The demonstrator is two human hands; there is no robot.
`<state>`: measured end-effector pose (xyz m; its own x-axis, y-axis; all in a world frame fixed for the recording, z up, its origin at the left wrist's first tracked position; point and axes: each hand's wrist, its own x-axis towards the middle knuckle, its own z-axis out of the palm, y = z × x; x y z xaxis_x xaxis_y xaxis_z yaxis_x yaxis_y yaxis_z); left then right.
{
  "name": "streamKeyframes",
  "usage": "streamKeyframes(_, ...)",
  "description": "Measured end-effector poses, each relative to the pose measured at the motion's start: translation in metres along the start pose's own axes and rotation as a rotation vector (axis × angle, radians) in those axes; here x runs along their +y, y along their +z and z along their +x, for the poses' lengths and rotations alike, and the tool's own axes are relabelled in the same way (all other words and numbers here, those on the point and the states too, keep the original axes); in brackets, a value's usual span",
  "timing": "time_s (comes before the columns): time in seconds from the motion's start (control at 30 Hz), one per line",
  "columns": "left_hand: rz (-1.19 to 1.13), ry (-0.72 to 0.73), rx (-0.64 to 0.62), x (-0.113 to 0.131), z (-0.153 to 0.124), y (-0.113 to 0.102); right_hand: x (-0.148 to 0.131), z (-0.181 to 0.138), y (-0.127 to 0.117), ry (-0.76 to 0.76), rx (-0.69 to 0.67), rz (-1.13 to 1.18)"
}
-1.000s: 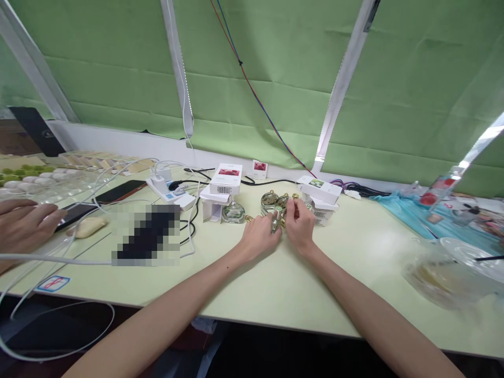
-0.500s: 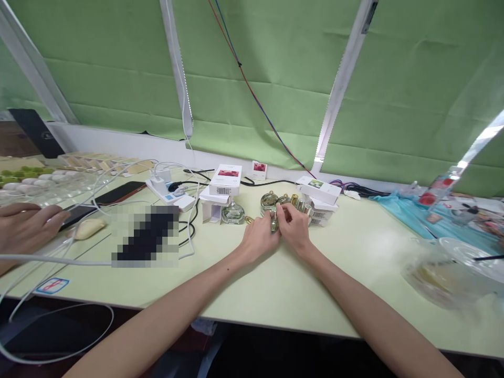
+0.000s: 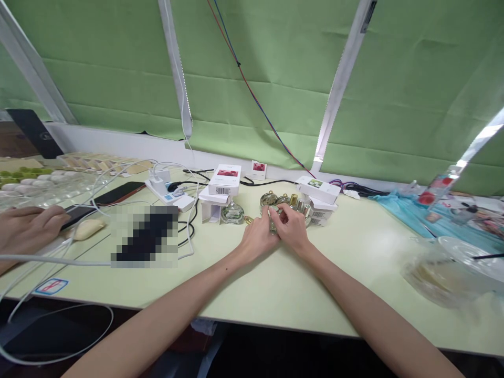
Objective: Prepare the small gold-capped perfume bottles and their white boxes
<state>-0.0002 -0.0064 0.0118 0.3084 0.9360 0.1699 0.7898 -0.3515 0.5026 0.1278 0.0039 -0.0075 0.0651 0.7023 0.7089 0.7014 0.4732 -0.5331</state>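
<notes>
Green blind (image 3: pixel 255 79) behind; pale table (image 3: pixel 307 294) below. Left hand (image 3: pixel 258 233) curled narrow around a small glass bottle, low over the table at its middle. Right hand (image 3: pixel 293 228) meets it, thumb and fingers bunched close at the bottle's top; whether they grip it, cannot tell. White box with red picture (image 3: pixel 225 179) rests on another box, left of the hands. Clear round bottle (image 3: pixel 233 213) stands just beside that stack. Smallest: gold-capped vial (image 3: pixel 293 199), beyond the right hand; small glass bottle (image 3: pixel 273 227), mostly hidden between both hands.
</notes>
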Motion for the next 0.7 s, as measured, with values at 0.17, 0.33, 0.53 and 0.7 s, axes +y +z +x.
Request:
streamKeyframes(0.17, -0.013, 0.008, -0.016, 0.0013, -0.0004, -0.0005, -0.0002, 0.0003, -0.0007, -0.009, -0.013, -0.005)
streamKeyframes(0.33, -0.032, 0.041, -0.013, -0.001, 0.0007, 0.0004, 0.0014, -0.0007, -0.0002, -0.022, -0.017, -0.02)
streamKeyframes(0.53, -0.043, 0.078, -0.009, -0.0032, 0.0017, 0.0025, 0.0044, -0.0004, -0.0004, -0.025, -0.005, -0.007)
streamKeyframes(0.7, -0.003, 0.064, -0.025, -0.0029, 0.0023, -0.0003, 0.004, 0.0002, -0.001, -0.019, 0.022, 0.009)
